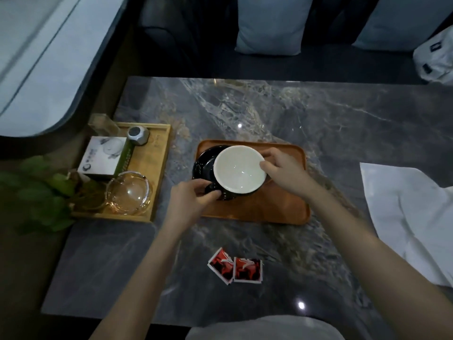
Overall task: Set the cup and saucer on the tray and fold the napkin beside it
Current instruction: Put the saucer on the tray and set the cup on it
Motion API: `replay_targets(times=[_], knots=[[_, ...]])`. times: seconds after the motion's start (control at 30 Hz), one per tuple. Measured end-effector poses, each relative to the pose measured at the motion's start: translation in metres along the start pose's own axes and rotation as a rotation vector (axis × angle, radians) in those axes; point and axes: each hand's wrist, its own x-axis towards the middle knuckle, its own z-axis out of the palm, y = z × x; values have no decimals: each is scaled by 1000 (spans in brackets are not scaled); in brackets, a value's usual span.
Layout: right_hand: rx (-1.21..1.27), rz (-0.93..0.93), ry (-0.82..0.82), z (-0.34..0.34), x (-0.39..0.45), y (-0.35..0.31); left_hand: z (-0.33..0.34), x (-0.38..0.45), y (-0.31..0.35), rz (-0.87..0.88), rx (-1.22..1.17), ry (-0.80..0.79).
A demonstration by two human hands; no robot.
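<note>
A cup (239, 169), black outside and white inside, stands on a black saucer (204, 159) at the left end of the orange-brown tray (282, 207). My left hand (193, 200) pinches the cup's black handle at its near left side. My right hand (282, 168) pinches the cup's rim on the right. A white napkin (411, 212) lies unfolded and rumpled on the marble table (318, 119), to the right of the tray and apart from it.
Two red sachets (235, 266) lie on the table in front of the tray. At the left a light wooden tray (159, 168) holds a glass bowl (128, 192), a white box (104, 155) and a metal pot. Green leaves (39, 192) hang at the far left. A sofa with cushions stands behind.
</note>
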Motion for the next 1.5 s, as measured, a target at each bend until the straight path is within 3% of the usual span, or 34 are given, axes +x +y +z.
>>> replay_targets(times=[0.2,0.47,0.97,1.17,1.27,1.33,1.5], knots=[[201,83,70,45,34,1,-6,35,-25,-105,-10,22],[223,150,83,68,53,21,3,55,-47,-149,-29,-28],[280,105,72,69,63,27,9,57,-51,-178,-1,-34],[487,298,113,73,59,31,8,56,-49,-180,32,-58],[535,377,88,73,49,33,7,56,-45,-134,156,-76],[373,290,61,67,37,32,6,54,-41,-83,274,-89],[-440,-61,-25,38,-1,33,4,44,-27,-17,440,-44]])
